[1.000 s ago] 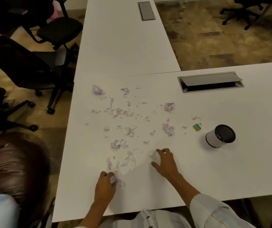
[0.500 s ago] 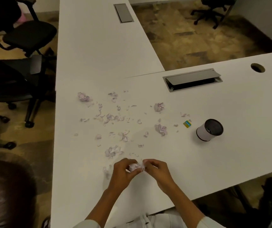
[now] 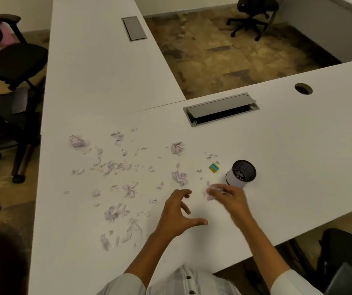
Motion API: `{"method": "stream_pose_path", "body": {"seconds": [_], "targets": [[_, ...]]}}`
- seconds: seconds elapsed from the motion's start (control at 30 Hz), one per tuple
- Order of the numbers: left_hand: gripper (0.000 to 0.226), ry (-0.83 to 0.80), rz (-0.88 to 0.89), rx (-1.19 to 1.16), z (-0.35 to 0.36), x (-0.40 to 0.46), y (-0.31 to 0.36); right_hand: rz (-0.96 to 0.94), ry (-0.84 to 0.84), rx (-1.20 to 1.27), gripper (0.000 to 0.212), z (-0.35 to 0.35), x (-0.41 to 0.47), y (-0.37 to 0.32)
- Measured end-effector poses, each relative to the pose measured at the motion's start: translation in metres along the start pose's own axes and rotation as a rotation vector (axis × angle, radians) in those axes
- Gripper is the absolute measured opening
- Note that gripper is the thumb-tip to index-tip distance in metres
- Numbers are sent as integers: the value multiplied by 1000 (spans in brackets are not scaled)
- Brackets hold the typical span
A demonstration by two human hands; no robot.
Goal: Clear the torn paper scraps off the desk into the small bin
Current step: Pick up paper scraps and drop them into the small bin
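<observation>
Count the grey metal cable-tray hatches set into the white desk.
2: one grey metal hatch, lid ajar, beyond the small white cylindrical bin; one closed hatch far up the left desk wing. None looks hidden.

Torn paper scraps [image 3: 115, 167], pale lilac-white, crumpled, scattered across the white bench [image 3: 298, 145], mostly left of centre. Small bin [image 3: 240, 173]: white cylinder, dark inside, tilted, at the scatter's right edge. One blurred wad [image 3: 212, 192] sits just beside it.
</observation>
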State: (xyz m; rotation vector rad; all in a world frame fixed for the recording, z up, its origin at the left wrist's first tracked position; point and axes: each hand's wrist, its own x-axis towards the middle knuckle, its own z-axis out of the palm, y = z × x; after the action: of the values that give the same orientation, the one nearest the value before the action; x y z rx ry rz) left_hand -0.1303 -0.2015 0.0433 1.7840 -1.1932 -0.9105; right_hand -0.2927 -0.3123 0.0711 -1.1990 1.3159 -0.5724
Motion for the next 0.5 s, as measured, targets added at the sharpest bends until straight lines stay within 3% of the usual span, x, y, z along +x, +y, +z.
{"method": "stream_pose_path", "body": {"seconds": [0.1,0.17,0.37,0.5], "targets": [[94,-21,-12,119,4,21,-3,-53,321,-122,17,-44,39,-13],[89,-21,-53,194,3,37,-9,-127,423,-219,21,-65,60,-18],[94,-61,-209,515,-3,91,-23,-217,348,-522,36,-86,92,-14],[105,-171,-254,697,-6,125,-31,-351,406,-594,36,-82,87,-18]]}}
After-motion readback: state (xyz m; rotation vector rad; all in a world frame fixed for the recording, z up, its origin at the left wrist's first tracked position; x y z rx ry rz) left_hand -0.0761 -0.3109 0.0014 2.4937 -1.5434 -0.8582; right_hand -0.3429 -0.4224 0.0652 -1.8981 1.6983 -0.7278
